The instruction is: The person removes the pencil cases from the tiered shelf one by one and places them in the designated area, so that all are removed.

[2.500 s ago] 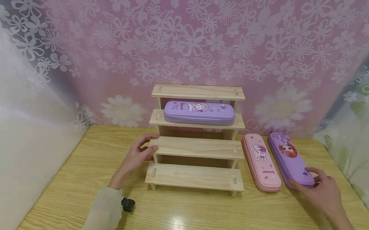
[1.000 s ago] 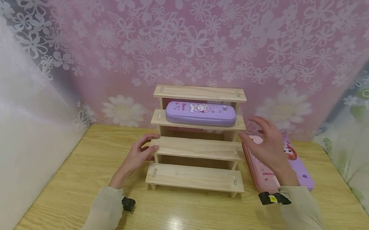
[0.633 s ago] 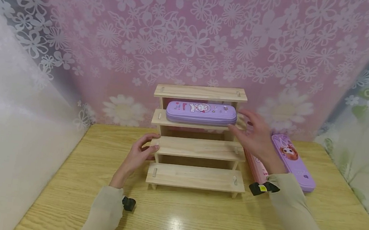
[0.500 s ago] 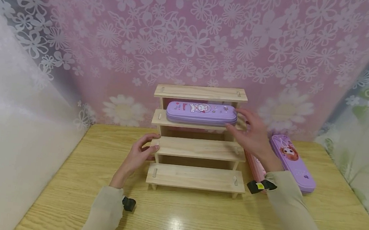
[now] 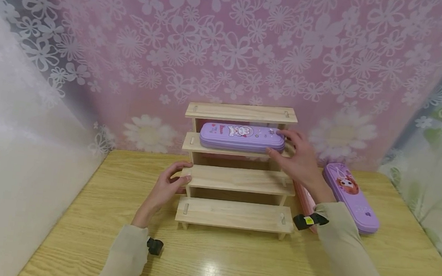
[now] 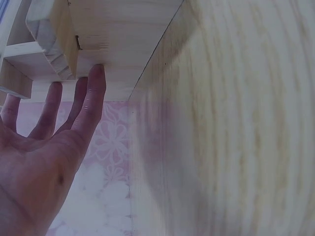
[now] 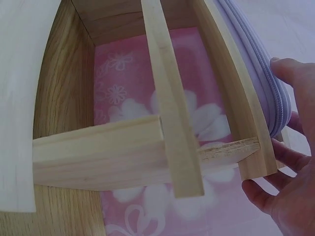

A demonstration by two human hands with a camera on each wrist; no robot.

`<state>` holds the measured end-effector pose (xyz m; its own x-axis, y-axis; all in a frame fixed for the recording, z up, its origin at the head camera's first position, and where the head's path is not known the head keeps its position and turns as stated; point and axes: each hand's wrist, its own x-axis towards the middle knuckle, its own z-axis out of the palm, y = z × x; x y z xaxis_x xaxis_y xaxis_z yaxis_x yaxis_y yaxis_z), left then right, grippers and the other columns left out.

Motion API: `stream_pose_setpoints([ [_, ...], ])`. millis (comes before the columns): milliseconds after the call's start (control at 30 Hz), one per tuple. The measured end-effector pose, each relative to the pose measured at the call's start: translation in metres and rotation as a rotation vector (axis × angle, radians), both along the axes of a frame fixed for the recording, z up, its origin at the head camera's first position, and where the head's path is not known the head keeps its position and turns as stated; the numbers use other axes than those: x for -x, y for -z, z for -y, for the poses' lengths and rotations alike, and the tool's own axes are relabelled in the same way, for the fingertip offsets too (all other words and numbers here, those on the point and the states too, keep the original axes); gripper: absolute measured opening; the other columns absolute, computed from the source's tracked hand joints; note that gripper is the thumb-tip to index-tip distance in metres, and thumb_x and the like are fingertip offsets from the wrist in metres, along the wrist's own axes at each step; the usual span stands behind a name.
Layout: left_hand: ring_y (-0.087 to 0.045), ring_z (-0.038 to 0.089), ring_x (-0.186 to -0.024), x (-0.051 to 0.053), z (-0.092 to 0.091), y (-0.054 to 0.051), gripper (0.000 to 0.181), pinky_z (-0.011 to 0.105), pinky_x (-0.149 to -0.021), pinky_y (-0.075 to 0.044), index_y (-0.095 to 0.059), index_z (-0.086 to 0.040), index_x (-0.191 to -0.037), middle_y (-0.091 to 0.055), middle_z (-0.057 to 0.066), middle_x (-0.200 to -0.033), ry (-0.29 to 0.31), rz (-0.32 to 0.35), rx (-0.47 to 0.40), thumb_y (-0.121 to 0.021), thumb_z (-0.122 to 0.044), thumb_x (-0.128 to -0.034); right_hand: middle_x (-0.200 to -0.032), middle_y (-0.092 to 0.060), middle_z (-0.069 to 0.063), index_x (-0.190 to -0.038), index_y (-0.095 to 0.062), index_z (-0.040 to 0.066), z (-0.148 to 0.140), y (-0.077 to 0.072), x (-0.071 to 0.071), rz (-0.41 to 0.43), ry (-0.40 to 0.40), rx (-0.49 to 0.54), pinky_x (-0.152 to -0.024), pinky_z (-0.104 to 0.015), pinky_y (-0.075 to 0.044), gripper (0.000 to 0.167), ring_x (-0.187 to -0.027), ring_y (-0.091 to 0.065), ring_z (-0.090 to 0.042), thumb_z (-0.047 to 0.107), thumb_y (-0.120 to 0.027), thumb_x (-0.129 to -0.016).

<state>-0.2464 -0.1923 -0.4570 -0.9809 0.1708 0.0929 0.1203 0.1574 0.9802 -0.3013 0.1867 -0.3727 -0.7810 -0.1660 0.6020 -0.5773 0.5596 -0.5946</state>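
Observation:
A stepped wooden shelf rack (image 5: 237,179) stands on the table. On its second board from the top lies a purple pencil case (image 5: 241,137) with a rabbit print. My right hand (image 5: 300,159) holds that case at its right end, thumb on the zipped front side and fingers over the top and end. In the right wrist view the thumb (image 7: 285,69) touches the zipped side, and other fingertips sit by the board's end. My left hand (image 5: 164,190) grips the rack's left end at the third board, thumb on the board's edge; its fingers (image 6: 91,98) reach the side panel.
Right of the rack, a pink pencil case (image 5: 306,201) lies partly hidden behind my right wrist. Beside it is another purple pencil case (image 5: 353,197) with a red-haired figure. A flowered pink curtain (image 5: 234,46) hangs behind the wooden table (image 5: 209,261).
My right hand has left the purple case on the table, moved left to the rack, and taken the right end of the case there. My left hand stays on the rack.

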Motion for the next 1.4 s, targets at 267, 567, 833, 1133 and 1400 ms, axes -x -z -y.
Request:
stream_pose_setpoints([
  [267,-0.066,0.024,-0.109,-0.001,0.0,0.0,0.04,0.055,-0.089,-0.06,-0.056,-0.02,-0.142,-0.04,0.012,-0.156,-0.002,0.002,-0.004,-0.064,-0.027,-0.1029,-0.111,-0.054,-0.018,-0.112,-0.059,0.003,0.001,-0.001,-0.007,-0.023,-0.01,-0.037,-0.09,-0.039,-0.046,0.051,-0.103,-0.055,-0.029,0.015,-0.092,-0.074],
  [567,-0.065,0.028,-0.111,0.0,0.001,0.003,0.04,0.049,-0.085,-0.063,-0.056,-0.019,-0.142,-0.041,0.013,-0.155,0.002,0.006,-0.009,-0.064,-0.026,-0.1031,-0.113,-0.058,-0.018,-0.114,-0.05,0.002,0.002,-0.009,-0.015,0.099,-0.051,-0.084,-0.085,-0.039,-0.053,0.058,-0.101,-0.064,-0.034,0.017,-0.091,-0.076],
  [833,-0.065,0.027,-0.11,0.0,0.0,0.002,0.04,0.06,-0.09,-0.058,-0.056,-0.018,-0.142,-0.042,0.013,-0.153,0.002,0.006,-0.021,-0.064,-0.026,-0.1027,-0.117,-0.06,-0.015,-0.127,-0.049,0.005,-0.003,-0.017,-0.018,0.271,-0.076,-0.05,-0.076,-0.025,-0.046,0.069,-0.099,-0.058,-0.027,0.022,-0.092,-0.076],
  [1133,-0.065,0.027,-0.112,-0.001,-0.001,0.0,0.04,0.054,-0.087,-0.061,-0.056,-0.018,-0.142,-0.04,0.013,-0.155,0.006,0.003,-0.02,-0.064,-0.026,-0.1027,-0.116,-0.05,-0.02,-0.142,-0.056,0.008,-0.003,-0.028,-0.027,0.343,-0.007,-0.251,-0.081,-0.034,-0.038,0.082,-0.103,-0.049,-0.034,0.033,-0.092,-0.073],
  [1400,-0.065,0.026,-0.111,0.001,0.0,0.002,0.041,0.052,-0.087,-0.062,-0.056,-0.018,-0.142,-0.041,0.013,-0.155,0.004,-0.002,-0.022,-0.064,-0.025,-0.1028,-0.123,-0.042,-0.02,-0.139,-0.055,0.01,-0.009,-0.023,-0.037,0.288,-0.004,-0.194,-0.084,-0.035,-0.041,0.082,-0.106,-0.049,-0.033,0.02,-0.095,-0.069],
])
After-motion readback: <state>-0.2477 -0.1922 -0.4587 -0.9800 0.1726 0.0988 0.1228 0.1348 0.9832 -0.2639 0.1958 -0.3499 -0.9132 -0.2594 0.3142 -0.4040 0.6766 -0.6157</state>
